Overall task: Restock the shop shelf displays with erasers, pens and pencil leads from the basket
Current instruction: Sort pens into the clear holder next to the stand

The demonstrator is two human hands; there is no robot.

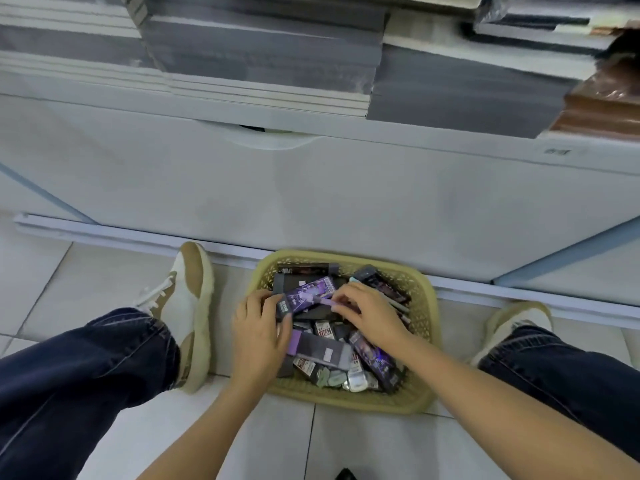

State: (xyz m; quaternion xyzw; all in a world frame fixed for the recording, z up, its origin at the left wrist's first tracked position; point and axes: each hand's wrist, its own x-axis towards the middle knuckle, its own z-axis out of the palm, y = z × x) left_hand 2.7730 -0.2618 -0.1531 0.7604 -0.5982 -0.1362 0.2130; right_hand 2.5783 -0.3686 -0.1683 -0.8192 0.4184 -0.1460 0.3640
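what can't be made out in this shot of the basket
Head view only:
- Print on the purple pack and the others: too small, blurred.
- Floor of the basket: buried under packs, the left hand and the right hand.
- dark object: cut off by the bottom edge.
- grey and white stacks: blurred, cut off by the top edge.

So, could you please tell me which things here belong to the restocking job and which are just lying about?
Job: yellow basket; purple pack, held at its ends by the left hand and right hand; other packs in the basket.
Lying about: grey stacks on the shelf; white cabinet front.
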